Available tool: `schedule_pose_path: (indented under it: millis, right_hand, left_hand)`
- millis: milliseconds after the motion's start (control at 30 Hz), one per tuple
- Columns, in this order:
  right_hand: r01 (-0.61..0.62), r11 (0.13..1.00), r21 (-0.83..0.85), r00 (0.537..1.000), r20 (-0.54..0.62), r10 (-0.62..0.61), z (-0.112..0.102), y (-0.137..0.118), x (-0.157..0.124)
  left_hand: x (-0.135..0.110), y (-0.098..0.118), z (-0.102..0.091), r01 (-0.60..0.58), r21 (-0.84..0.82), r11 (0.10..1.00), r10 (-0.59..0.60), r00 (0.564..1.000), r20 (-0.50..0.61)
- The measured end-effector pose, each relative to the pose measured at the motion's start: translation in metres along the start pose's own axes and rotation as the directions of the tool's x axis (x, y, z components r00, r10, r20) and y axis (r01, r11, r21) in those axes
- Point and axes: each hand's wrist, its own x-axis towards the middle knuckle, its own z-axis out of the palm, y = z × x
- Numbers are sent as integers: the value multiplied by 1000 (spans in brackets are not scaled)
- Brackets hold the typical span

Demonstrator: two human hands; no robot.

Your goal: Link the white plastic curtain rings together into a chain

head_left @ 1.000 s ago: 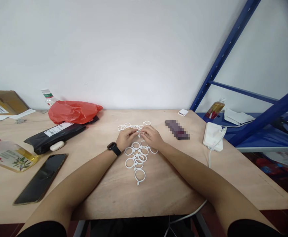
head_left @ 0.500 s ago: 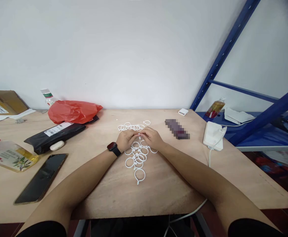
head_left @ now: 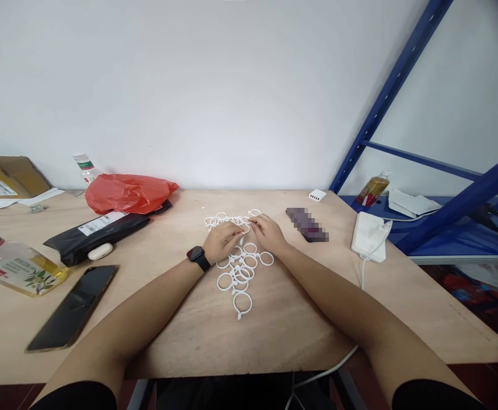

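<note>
Left hand: the left hand (head_left: 222,242), dark watch (head_left: 198,257) at the wrist, pinches a small white ring (head_left: 248,230) between its fingertips.
Right hand: the right hand (head_left: 269,234) has its fingers bent and drawn close together beside that ring – I cannot tell whether they touch it or grip anything.
Held ring: between the two hands, above the wooden table (head_left: 292,319), a small tab hanging at its lower edge.
Near rings: an overlapping spread of white rings (head_left: 239,266) lies below the hands, partly covered by the left one; a single tabbed ring (head_left: 243,292) sits at its nearest end.
Far rings: a tighter cluster (head_left: 231,220) lies just beyond the fingers.
Table, left: red bag (head_left: 131,193), black parcel (head_left: 103,232), phone (head_left: 73,307).
Table, right: a pixelated object (head_left: 306,224) and a white power strip (head_left: 366,236) – cable plugged in.
</note>
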Motion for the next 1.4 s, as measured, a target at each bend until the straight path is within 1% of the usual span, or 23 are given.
schedule_pose_path:
  millis: [100,167,200,267,333,400,467,533,600,667,767,900,1000,1100,1167,1233,1400]
  right_hand:
    - [-78,991,-112,993,79,87,2,10,0]
    - [-75,985,-156,987,132,96,3,12,0]
    - [-61,984,-170,983,159,88,4,12,0]
    - [-24,980,-196,975,212,67,4,9,0]
    - [-3,976,-219,966,252,59,4,5,1]
    - [-8,974,-225,962,263,69,4,3,1]
    - [-13,981,-192,967,245,61,5,3,2]
    - [14,993,-118,975,223,13,5,3,1]
    - [62,998,-25,977,205,-55,5,3,1]
    - [110,992,56,974,194,-119,5,1,0]
    - [171,977,129,965,180,-193,4,-4,0]
    - [214,967,139,962,139,-233,3,-9,-1]
    - [184,974,129,977,82,-195,3,-10,-2]
    - [108,986,128,994,-6,-109,4,-9,-2]
    - [68,988,140,997,-51,-62,4,-8,-2]
    - [60,986,158,997,-60,-51,4,-7,-3]
    - [118,977,175,993,-48,-111,6,-8,-5]
  left_hand:
    - [0,0,1,-55,-43,998,58,995,85]
    - [-1,0,2,-78,-52,996,84,987,135]
    - [-1,-1,3,-78,-49,996,84,986,141]
    - [-1,-2,3,-47,-35,998,51,992,116]
    - [-1,-5,3,28,-18,999,-27,997,70]
    - [-2,-9,5,141,0,990,-141,989,32]
    - [-3,-14,7,270,5,963,-270,963,14]
    - [-4,-18,9,382,-9,924,-382,924,32]
    - [-5,-20,11,454,-18,891,-452,889,67]
    - [-4,-20,11,484,-7,875,-481,872,92]
    - [-3,-19,9,471,-10,882,-468,879,93]
    - [-5,-22,11,438,-115,892,-435,899,53]
    - [-7,-25,13,412,-141,900,-416,909,0]
    - [-7,-21,12,351,-106,930,-355,935,-17]
    - [-6,-16,10,318,-93,943,-319,948,2]
    - [-5,-11,8,308,-97,946,-306,951,43]
    - [-5,-8,7,275,-88,957,-266,958,105]
